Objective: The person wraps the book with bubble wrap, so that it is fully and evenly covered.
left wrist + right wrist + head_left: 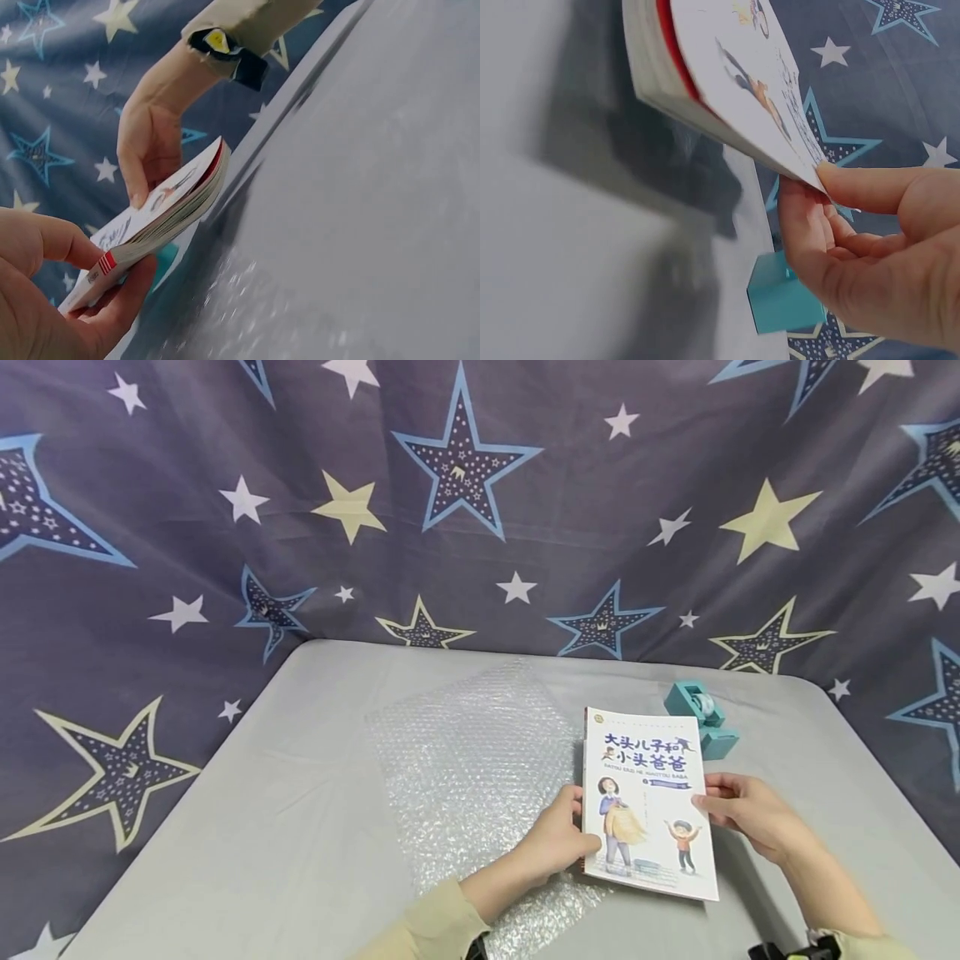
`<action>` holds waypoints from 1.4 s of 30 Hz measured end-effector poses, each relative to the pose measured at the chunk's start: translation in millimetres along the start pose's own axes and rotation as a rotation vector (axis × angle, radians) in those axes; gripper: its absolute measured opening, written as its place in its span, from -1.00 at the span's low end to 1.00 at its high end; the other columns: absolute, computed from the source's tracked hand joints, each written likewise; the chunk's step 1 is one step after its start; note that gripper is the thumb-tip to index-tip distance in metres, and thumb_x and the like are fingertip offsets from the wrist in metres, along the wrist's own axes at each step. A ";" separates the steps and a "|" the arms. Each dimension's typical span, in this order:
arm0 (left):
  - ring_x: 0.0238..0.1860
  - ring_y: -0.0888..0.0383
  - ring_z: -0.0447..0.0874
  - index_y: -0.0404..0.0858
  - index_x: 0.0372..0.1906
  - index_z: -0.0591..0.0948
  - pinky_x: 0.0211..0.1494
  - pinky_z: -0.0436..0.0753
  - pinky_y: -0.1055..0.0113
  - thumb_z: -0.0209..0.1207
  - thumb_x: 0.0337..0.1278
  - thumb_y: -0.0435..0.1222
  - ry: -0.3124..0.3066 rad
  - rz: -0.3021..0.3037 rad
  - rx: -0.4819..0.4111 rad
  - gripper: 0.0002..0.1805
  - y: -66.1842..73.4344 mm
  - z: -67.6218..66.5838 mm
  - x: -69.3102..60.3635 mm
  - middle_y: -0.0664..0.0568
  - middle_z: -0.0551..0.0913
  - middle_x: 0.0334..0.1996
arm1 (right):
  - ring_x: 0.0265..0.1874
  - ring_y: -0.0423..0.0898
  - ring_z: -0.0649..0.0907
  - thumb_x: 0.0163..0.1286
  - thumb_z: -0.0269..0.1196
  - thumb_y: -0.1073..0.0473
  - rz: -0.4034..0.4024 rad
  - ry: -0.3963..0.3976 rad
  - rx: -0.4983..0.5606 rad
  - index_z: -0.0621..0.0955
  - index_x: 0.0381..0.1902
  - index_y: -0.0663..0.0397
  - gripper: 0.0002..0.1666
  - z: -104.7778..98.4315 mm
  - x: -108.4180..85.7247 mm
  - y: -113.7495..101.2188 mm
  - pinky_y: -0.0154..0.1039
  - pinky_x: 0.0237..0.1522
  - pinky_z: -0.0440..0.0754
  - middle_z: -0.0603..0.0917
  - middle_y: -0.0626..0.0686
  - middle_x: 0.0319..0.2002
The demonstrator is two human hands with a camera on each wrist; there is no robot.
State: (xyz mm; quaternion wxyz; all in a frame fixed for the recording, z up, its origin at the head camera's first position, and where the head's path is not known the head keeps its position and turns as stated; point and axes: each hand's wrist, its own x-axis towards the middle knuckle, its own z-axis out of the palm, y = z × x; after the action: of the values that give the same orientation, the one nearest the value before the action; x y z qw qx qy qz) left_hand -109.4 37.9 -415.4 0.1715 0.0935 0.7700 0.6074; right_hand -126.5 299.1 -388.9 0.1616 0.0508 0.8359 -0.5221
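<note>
A white paperback book (645, 810) with a drawn adult and child on its cover is held above the table, front side up. At its spine edge my left hand (553, 837) grips it, thumb on the cover and fingers underneath. My right hand (757, 814) pinches the opposite edge, thumb on top. The left wrist view shows the closed pages of the book (161, 214) and a red-striped spine. In the right wrist view the book's corner is raised off the table and casts a shadow. Beneath and to the left lies a sheet of bubble wrap (465, 768).
A teal tape dispenser (693, 706) with a roll of clear tape stands behind the book, toward the table's back right. The grey-covered table (300, 793) meets a dark star-patterned curtain (555, 527) at the back and sides.
</note>
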 end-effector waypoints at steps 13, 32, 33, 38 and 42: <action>-0.61 0.22 0.44 -0.29 0.12 0.31 -0.59 0.41 0.45 0.07 -0.33 -0.58 -0.067 0.029 -0.017 -0.33 -10.0 -41.9 2.7 -0.04 0.51 -0.23 | -0.35 -0.27 0.59 0.26 0.15 0.28 -0.059 -0.038 0.200 0.20 0.12 0.61 -0.38 25.6 7.5 -15.0 -0.39 -0.26 0.61 0.54 -0.05 -0.31; -0.54 0.20 0.52 -0.39 0.16 0.29 -0.54 0.52 0.39 0.13 -0.22 -0.48 -0.079 0.009 0.107 -0.35 -20.3 -91.0 -4.6 -0.03 0.53 -0.25 | -0.36 -0.26 0.60 0.24 0.15 0.33 -0.114 -0.089 0.353 0.23 0.06 0.60 -0.45 63.0 24.3 -27.2 -0.39 -0.27 0.61 0.55 -0.05 -0.34; -0.55 0.20 0.52 -0.39 0.17 0.28 -0.54 0.51 0.41 0.13 -0.20 -0.47 -0.078 0.007 0.109 -0.35 -20.9 -93.0 -5.1 -0.03 0.53 -0.24 | -0.36 -0.26 0.59 0.23 0.15 0.33 -0.109 -0.084 0.356 0.23 0.06 0.59 -0.45 64.8 25.2 -28.6 -0.40 -0.27 0.61 0.54 -0.05 -0.34; -0.47 0.23 0.46 -0.40 0.18 0.26 -0.50 0.45 0.47 0.15 -0.16 -0.47 -0.073 0.016 0.092 -0.34 -26.0 -103.3 -6.8 -0.06 0.50 -0.23 | -0.36 -0.27 0.58 0.24 0.15 0.31 -0.105 -0.076 0.345 0.22 0.09 0.59 -0.42 72.9 30.6 -35.1 -0.41 -0.25 0.60 0.53 -0.03 -0.32; -0.44 0.22 0.33 -0.41 0.17 0.27 -0.48 0.39 0.53 0.16 -0.17 -0.49 -0.055 0.016 0.077 -0.35 -28.5 -110.1 -7.1 -0.02 0.45 -0.29 | -0.38 -0.27 0.59 0.24 0.15 0.32 -0.102 -0.067 0.338 0.23 0.09 0.59 -0.43 78.5 35.3 -37.6 -0.41 -0.26 0.60 0.53 -0.02 -0.32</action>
State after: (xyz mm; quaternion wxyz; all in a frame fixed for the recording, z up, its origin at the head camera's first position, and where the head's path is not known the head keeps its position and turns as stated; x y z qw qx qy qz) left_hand -142.6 -71.1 -419.4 0.1839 0.1228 0.7870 0.5759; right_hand -152.3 209.4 -399.6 0.1517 0.0173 0.7318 -0.6642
